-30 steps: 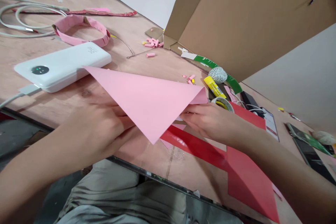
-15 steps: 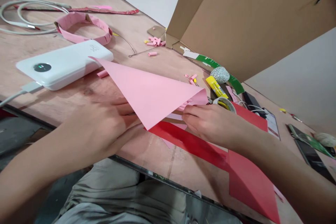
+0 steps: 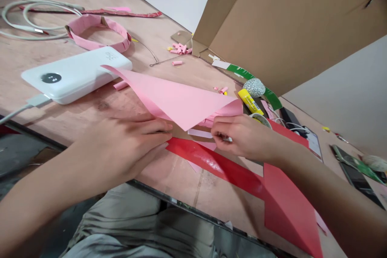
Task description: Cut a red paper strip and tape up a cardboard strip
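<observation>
A pink paper sheet (image 3: 181, 102) lies between my hands, its near corner curled up and pointing toward me. My left hand (image 3: 133, 145) stretches its fingers along the sheet's near edge, the fingertips on brown cardboard and close to a red strip (image 3: 208, 161). At the sheet's right end my right hand (image 3: 238, 135) is closed, fingers curled in a pinch; what lies between them is hidden. Small rolled pink paper pieces (image 3: 208, 121) show under the sheet, beside that hand. A pale narrow paper strip (image 3: 199, 133) lies between the two hands.
A white power bank (image 3: 78, 74) with a cable is at left, before a pink paper ring (image 3: 98, 32). Pink paper rolls (image 3: 180, 48) lie near a standing cardboard panel (image 3: 278, 20). A yellow tube (image 3: 250, 101), foil ball (image 3: 254, 87) and red paper (image 3: 290, 209) are at right.
The sheet's near corner has lifted and moved back from me. My left fingers, partly covered by it before, now show in front of it. My right hand has shifted slightly.
</observation>
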Demonstrator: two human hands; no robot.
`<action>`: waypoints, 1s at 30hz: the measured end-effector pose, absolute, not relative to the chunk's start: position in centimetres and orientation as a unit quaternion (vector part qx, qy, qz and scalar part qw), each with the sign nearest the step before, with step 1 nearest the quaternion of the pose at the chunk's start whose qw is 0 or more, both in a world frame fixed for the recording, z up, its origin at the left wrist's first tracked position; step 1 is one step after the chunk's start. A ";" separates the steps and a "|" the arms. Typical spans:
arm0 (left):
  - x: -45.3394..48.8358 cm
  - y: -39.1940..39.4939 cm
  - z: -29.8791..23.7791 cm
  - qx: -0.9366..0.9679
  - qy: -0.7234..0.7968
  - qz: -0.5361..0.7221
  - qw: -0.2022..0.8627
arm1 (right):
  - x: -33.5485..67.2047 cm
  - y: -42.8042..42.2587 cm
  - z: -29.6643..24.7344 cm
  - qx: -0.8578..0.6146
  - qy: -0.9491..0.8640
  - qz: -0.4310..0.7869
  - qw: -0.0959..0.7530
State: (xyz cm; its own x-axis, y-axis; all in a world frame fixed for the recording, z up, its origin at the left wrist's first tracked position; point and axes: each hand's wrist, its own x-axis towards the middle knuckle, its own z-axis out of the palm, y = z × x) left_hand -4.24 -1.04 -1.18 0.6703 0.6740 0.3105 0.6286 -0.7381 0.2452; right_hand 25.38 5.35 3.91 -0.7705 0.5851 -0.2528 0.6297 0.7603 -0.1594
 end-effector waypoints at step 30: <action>-4.4 -0.8 -1.6 0.925 0.336 0.175 -0.035 | 26.2 5.5 3.8 0.321 0.936 -0.137 0.054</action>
State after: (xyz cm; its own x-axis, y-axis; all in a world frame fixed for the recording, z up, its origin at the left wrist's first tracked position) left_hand -4.43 -0.81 -1.63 0.7131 0.6090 0.3473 0.6332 -0.7721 0.0536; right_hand 26.17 5.50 3.80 -0.7885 0.5854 -0.1884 0.6149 0.7566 -0.2225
